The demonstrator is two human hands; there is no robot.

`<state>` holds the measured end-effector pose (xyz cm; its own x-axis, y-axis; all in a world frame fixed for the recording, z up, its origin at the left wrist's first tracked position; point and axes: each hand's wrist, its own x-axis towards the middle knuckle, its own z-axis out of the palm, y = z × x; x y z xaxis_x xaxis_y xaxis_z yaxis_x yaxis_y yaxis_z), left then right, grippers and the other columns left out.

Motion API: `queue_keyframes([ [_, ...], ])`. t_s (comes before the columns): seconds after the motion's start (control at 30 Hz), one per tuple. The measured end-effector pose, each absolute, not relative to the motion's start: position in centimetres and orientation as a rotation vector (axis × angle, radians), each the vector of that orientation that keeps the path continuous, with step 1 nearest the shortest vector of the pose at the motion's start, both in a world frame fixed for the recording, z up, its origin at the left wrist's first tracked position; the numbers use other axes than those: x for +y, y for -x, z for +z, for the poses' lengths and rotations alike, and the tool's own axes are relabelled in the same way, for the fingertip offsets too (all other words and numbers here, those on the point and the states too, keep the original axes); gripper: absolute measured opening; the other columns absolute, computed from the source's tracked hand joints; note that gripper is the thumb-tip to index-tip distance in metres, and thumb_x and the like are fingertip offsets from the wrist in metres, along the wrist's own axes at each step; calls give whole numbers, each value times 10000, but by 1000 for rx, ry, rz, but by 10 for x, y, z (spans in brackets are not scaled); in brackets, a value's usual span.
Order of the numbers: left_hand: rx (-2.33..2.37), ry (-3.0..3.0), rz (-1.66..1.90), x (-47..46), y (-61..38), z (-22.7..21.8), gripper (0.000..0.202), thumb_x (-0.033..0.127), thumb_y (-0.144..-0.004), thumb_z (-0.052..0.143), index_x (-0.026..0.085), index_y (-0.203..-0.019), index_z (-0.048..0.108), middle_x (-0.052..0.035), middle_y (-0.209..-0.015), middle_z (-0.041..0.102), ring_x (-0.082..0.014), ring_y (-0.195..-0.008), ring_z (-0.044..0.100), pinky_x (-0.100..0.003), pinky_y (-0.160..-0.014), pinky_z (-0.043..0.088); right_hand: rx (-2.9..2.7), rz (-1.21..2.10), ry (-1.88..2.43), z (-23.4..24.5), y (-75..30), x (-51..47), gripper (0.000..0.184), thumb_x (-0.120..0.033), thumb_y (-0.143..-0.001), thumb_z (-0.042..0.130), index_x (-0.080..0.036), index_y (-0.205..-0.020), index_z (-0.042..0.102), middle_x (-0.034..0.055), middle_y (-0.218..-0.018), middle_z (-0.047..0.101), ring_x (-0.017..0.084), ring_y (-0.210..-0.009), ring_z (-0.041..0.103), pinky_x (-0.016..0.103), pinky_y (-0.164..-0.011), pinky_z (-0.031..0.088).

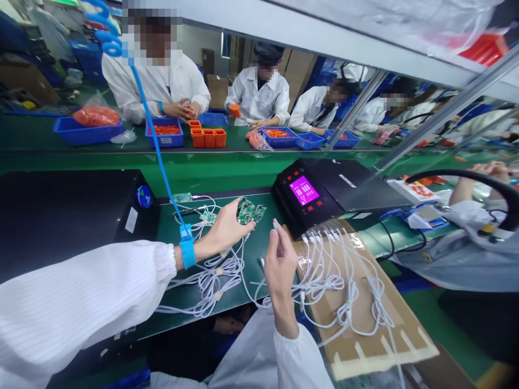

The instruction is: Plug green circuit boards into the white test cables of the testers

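Observation:
Several small green circuit boards (247, 212) are gripped together in my left hand (227, 224), which has a blue wrist strap (187, 247) with a coiled cord. To the right, my right hand (280, 259) is closed in a pinch on a small white cable plug (275, 224), apart from the boards. Below both hands, bundled white cables (211, 281) lie on the green bench. Behind my left wrist another circuit board (181, 198) lies joined to a white cable.
A black test box with a lit purple screen (305, 190) stands right of my hands, white cables running from it over a cardboard sheet (389, 335). Left is a black case (73, 216). Across the bench, co-workers in white coats handle orange parts beside blue bins (164, 139).

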<state>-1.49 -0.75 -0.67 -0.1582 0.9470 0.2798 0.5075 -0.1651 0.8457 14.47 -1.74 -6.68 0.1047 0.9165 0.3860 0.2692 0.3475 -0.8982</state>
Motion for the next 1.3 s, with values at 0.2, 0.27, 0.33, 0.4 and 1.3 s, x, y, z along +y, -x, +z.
queue_keyframes([
  [0.2, 1542, -1750, 1243, -13, 7, -11, 180, 106, -802, 708, 165, -943, 613, -11, -874, 689, -171, -772, 628, -305, -699, 464, -1510, 402, 1087, -51, -139, -10, 349, -378, -1047, 562, -137, -1182, 774, 36, -801, 632, 131, -641, 550, 269, -616, 491],
  [0.27, 1523, -1771, 1226, -14, 6, -12, 179, 94, -801, 700, 163, -944, 615, -11, -865, 680, -169, -764, 618, -305, -692, 456, -1525, 346, 1043, -49, -139, -10, 292, -336, -1040, 584, -149, -1146, 781, 35, -810, 644, 137, -692, 589, 282, -691, 525],
  [0.33, 1507, -1788, 1222, -15, 5, -11, 166, 92, -808, 689, 160, -942, 617, -14, -865, 674, -168, -763, 609, -308, -691, 451, -1514, 316, 1017, -48, -140, -11, 246, -303, -1031, 605, -164, -1123, 785, 44, -847, 674, 147, -751, 627, 302, -762, 547],
  [0.4, 1498, -1794, 1228, -15, 5, -10, 151, 96, -815, 682, 158, -938, 619, -18, -865, 670, -170, -764, 603, -310, -689, 449, -1488, 327, 1001, -48, -140, -12, 210, -278, -1018, 630, -171, -1110, 786, 50, -876, 696, 151, -779, 645, 313, -789, 555],
  [1.3, 1349, -2117, 1201, -18, 6, -17, 301, 30, -860, 580, 194, -1104, 646, -41, -1069, 700, -190, -974, 670, -311, -847, 523, -1527, 589, 993, -50, -156, -7, 215, -366, -993, 652, -207, -1049, 785, 69, -981, 741, 201, -908, 702, 376, -864, 587],
])
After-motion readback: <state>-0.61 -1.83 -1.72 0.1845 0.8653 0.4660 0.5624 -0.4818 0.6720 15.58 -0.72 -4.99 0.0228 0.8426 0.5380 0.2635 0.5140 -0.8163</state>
